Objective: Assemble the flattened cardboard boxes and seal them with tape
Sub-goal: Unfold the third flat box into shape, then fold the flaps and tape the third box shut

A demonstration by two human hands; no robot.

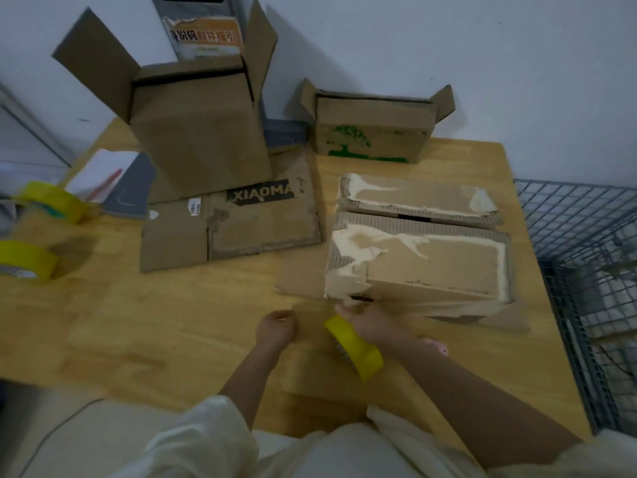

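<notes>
Pale wall behind a wooden table (dim light); wire cage beside it.

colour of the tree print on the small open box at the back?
Green, on the brown front face of the small open box; the head view shows it.

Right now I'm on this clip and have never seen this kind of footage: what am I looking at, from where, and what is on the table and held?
There is no machine here: a person works with two bare hands, filmed by one wide-angle camera worn on the head, looking forward and down. The wooden table carries a tall open box, a smaller open box with a green tree print, a flattened XIAOMA carton and a closed box with torn paper. Two spare yellow tape rolls lie at the left edge. The right hand touches the torn box's near corner, and a yellow tape roll sits at that wrist; its exact grip is unclear. The left hand is curled, seemingly holding nothing. A wire basket stands to the right.
</notes>
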